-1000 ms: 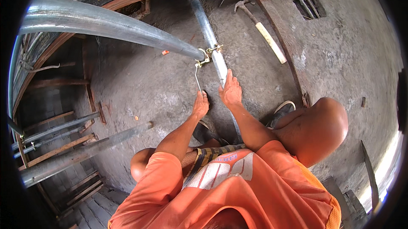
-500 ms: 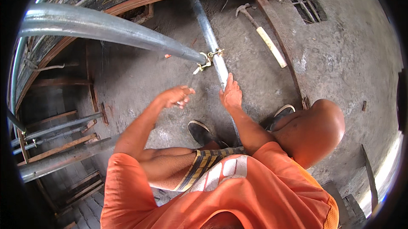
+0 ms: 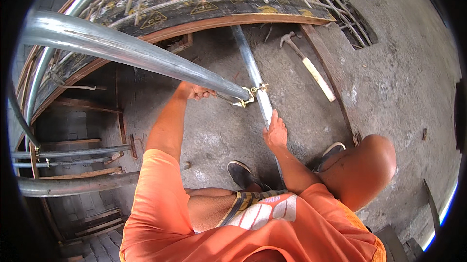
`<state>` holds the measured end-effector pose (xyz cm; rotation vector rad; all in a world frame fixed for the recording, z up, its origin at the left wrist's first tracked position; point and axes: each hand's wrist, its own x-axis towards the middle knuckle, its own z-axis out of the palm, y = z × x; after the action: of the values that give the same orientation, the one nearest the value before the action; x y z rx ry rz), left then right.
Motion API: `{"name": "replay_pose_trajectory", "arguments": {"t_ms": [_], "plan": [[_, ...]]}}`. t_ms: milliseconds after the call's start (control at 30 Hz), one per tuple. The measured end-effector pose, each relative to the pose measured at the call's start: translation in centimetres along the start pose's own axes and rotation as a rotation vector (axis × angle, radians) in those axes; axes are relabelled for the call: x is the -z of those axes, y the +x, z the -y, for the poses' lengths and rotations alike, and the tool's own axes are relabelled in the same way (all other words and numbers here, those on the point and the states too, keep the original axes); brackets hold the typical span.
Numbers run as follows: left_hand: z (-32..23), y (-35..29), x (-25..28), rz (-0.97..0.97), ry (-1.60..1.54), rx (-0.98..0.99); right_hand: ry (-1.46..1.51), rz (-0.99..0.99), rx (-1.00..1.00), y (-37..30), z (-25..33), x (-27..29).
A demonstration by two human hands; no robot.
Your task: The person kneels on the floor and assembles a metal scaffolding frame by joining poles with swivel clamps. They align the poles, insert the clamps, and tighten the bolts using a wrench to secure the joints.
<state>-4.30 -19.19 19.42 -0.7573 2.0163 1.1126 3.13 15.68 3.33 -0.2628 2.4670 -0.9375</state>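
A scaffold clamp [image 3: 251, 95] joins a thick galvanized pipe [image 3: 160, 62] to a thinner steel pipe [image 3: 250, 60] that lies along the floor. My left hand [image 3: 198, 91] is closed round the end of a slim metal wrench [image 3: 223, 97], just below the thick pipe. The wrench's far end meets the bolt side of the clamp; how it seats there is too small to tell. On the near side of the clamp, my right hand [image 3: 276, 131] wraps the thinner pipe, fingers along its top.
A hammer [image 3: 311, 71] with a pale handle lies right of the pipes, beside a wooden strip [image 3: 327, 67]. Curved formwork [image 3: 233, 18] with rebar spans the far side. At left, more pipes [image 3: 87, 182] and timber cross an opening. My shoes [image 3: 242, 173] stand on concrete.
My left hand has moved forward and up beside the thick pipe, bringing the wrench to the clamp. My right hand stays on the thinner pipe. The whole view has shifted slightly.
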Motion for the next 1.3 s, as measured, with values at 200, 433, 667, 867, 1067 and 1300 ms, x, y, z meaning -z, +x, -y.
{"name": "replay_pose_trajectory", "arguments": {"t_ms": [200, 433, 667, 867, 1067, 1300], "plan": [[0.5, -0.7, 2.1, -0.143, 0.483, -0.07, -0.197, -0.209, 0.124, -0.5, 1.2, 0.8], [8.0, -7.2, -12.0, -0.211, -0.118, 0.142, 0.424, 0.194, 0.208, -1.0, 10.2, -3.6], [10.8, -9.8, -19.8, 0.251, 0.215, 0.0, 0.465, 0.29, -0.127, 0.8, 12.5, -9.0], [13.6, -1.9, -11.3, 0.091, 0.576, -0.165, 0.303, 0.115, 0.045, -0.1, 9.1, -9.6], [11.6, 6.6, -14.9, -0.223, -0.439, -0.17, 0.178, 0.09, -0.031, 0.3, 8.8, -11.3], [10.7, 8.0, -16.3, -0.147, -0.688, -0.138, 0.198, -0.057, 0.036, 0.4, 7.4, -12.8]]}}
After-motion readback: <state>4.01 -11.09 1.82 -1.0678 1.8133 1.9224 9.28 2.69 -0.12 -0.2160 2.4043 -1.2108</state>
